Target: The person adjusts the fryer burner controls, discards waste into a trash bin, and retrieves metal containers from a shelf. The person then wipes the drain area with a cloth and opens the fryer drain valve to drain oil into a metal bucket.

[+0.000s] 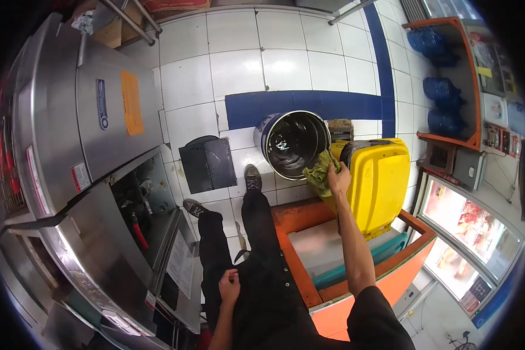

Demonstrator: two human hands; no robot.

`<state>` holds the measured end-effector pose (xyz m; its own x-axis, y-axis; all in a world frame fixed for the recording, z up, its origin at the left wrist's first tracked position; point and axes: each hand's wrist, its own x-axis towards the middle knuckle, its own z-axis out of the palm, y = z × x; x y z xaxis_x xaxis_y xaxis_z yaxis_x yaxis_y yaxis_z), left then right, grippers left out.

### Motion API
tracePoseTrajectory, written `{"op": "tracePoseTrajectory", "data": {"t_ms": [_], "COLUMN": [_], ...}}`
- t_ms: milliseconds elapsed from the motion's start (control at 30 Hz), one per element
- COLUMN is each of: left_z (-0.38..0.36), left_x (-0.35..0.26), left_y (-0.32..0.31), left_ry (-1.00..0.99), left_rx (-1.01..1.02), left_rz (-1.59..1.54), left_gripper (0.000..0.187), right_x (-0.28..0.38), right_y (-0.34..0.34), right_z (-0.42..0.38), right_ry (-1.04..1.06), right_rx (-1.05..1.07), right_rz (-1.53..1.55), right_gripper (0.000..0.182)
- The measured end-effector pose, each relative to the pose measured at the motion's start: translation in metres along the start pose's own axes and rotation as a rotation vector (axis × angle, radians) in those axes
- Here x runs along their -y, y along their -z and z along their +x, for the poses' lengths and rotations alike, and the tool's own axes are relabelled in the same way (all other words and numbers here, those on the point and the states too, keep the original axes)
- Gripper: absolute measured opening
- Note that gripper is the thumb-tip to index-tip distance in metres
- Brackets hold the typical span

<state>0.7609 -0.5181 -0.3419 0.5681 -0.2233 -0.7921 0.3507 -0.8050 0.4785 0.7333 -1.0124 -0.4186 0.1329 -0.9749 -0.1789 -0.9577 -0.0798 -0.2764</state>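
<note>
My right hand (339,178) is closed on a crumpled, dirty yellow-green cloth (319,172). The cloth hangs against the near right rim of a large round metal bucket (266,140), whose dark, shiny inside faces me. Just beside that hand is a yellow lidded bin (380,184). My left hand (229,286) is at my thigh, fingers loosely curled inward with nothing visible in them.
An orange-framed counter (356,312) with a teal-edged white panel stands close on my right. Steel kitchen equipment (114,105) with an open door lines the left. A black floor plate (208,164) lies near my feet. Blue water jugs (440,90) sit on a far-right shelf.
</note>
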Motion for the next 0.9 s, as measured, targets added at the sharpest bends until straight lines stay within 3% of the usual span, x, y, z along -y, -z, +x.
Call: {"op": "tracePoseTrajectory", "data": {"t_ms": [67, 100, 267, 333, 433, 500, 533, 567, 600, 633, 667, 733, 833, 900], "left_z": [0.0, 0.0, 0.001, 0.0, -0.002, -0.003, -0.002, -0.004, -0.003, -0.001, -0.002, 0.001, 0.009, 0.015], "left_x": [0.007, 0.009, 0.022, 0.024, 0.028, 0.025, 0.02, 0.016, 0.014, 0.013, 0.016, 0.022, 0.016, 0.014], "left_y": [0.005, 0.007, 0.006, 0.005, 0.002, 0.002, 0.001, 0.001, -0.001, -0.003, -0.004, -0.008, -0.008, -0.008], "left_ry": [-0.055, -0.056, -0.034, -0.02, 0.003, 0.006, -0.004, -0.009, -0.002, 0.036, 0.085, -0.037, -0.05, -0.027], "left_rx": [-0.04, -0.042, -0.084, -0.077, -0.06, -0.059, -0.058, -0.055, -0.068, -0.031, -0.011, -0.044, 0.0, -0.003], "left_rz": [-0.008, -0.012, -0.043, -0.037, -0.016, 0.0, -0.008, -0.011, 0.0, -0.006, -0.011, 0.112, 0.068, 0.078], "left_gripper": [0.012, 0.012, 0.013, 0.013, 0.013, 0.013, 0.013, 0.013, 0.013, 0.013, 0.013, 0.012, 0.012, 0.012], "right_x": [0.016, 0.009, -0.015, -0.012, -0.016, -0.032, -0.051, -0.065, -0.057, -0.127, -0.145, -0.178, -0.165, -0.202], "right_y": [0.015, 0.014, 0.02, 0.029, 0.045, 0.071, 0.084, 0.105, 0.144, 0.162, 0.189, 0.242, 0.267, 0.258], "right_z": [0.003, 0.008, 0.012, 0.011, -0.001, -0.012, -0.014, -0.017, -0.024, -0.006, 0.002, 0.016, 0.026, 0.045], "right_ry": [-0.066, 0.001, 0.074, -0.015, -0.117, -0.02, 0.058, -0.015, -0.003, 0.089, 0.036, -0.058, -0.101, -0.291], "right_rx": [0.173, 0.191, 0.179, 0.344, 0.352, 0.317, 0.191, 0.046, -0.121, -0.18, -0.24, -0.37, -0.282, -0.274], "right_rz": [-0.139, -0.241, -0.151, 0.149, 0.38, 0.313, 0.387, 0.398, 0.191, 0.126, 0.193, 0.338, 0.344, -0.377], "right_gripper": [0.062, 0.067, 0.063, 0.061, 0.051, 0.041, 0.036, 0.032, 0.029, 0.029, 0.03, 0.033, 0.049, 0.059]}}
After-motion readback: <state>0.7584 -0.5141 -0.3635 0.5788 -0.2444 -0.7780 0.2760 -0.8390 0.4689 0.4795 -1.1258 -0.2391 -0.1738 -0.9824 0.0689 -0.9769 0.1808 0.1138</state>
